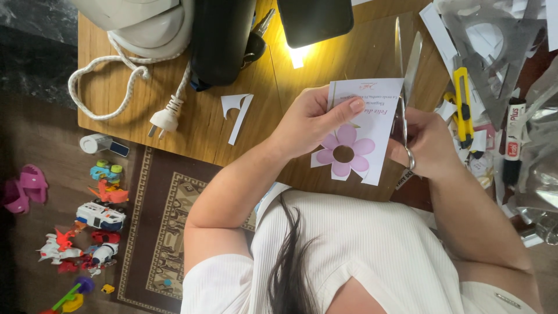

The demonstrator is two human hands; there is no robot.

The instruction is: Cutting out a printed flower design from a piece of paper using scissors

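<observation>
Left hand (308,122) pinches a white paper card w/ pink flower print (357,136), thumb on top, fingers behind, grip closed on the card's left edge. Card is held above the wooden surface (197,104), near its front edge, mid-span. Right hand (427,142) is closed round the handles of scissors (404,64); blades stand open, pointing toward the far edge, right beside the card's right edge, prob. touching it but hard to tell. White paper offcut (237,113) lies left of the hands, w/ bare wood around it. Right edge is crowded: yellow utility knife (462,104), marker (512,139), paper scraps. Far side: white plug and cord (165,119), dark lamp base (224,40).
</observation>
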